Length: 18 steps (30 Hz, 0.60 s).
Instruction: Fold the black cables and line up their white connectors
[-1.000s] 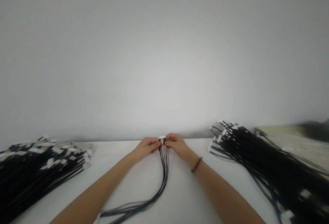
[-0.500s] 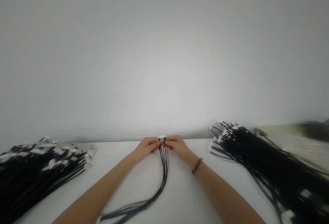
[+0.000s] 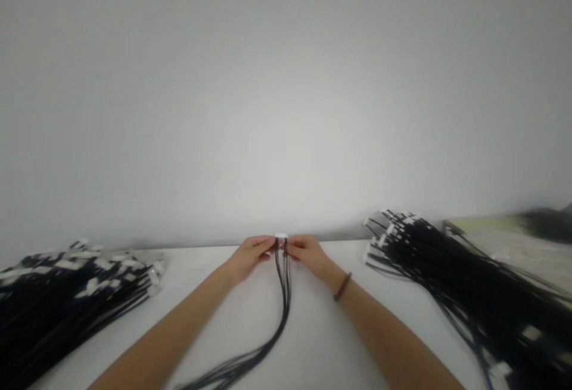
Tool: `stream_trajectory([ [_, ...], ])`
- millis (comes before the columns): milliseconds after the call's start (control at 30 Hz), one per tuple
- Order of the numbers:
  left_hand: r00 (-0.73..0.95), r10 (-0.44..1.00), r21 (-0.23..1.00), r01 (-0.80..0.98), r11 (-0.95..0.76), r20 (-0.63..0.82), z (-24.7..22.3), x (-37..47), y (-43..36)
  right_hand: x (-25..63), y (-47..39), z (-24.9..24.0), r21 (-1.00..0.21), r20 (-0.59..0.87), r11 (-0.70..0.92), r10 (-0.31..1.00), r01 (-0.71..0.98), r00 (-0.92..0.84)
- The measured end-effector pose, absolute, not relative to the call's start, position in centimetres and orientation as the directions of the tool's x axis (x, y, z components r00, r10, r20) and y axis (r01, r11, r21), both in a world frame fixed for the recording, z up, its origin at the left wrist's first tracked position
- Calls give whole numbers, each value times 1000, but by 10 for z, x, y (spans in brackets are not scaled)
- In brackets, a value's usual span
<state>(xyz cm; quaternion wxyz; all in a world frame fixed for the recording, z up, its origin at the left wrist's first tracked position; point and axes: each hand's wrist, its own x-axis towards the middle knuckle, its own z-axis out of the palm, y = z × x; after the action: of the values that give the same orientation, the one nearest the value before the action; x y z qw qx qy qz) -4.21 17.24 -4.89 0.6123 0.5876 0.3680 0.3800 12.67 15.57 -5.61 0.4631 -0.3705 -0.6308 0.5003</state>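
My left hand and my right hand meet near the table's far edge, fingers closed on the two sides of a white connector. It is the end of a wire harness, whose several black wires hang from between my fingertips. The wires curve down and left over the white table, and their other end runs out at the bottom of the view. Fine detail of the connector is too small and blurred to make out.
On the left lies a pile of black wire harnesses with white ends, partly in clear plastic. A second heap of harnesses spreads over the right side. Behind that heap are a greenish board and clear plastic. A pale wall rises behind the table.
My left fingers have shifted slightly outward, leaving more of the wires just below the connector in view. The harness's lower end has slid down toward the bottom edge.
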Motion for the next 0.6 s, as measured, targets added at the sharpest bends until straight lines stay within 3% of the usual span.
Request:
stream_trajectory([
  [267,483,876,989,-119,83,-16,-48,-41,172,128,152,-53,-979,195,203,927,-7,-322],
  [600,461,887,999,-48,14,10,-53,-42,175,129,156,-61,-975,210,221,906,-12,-367],
])
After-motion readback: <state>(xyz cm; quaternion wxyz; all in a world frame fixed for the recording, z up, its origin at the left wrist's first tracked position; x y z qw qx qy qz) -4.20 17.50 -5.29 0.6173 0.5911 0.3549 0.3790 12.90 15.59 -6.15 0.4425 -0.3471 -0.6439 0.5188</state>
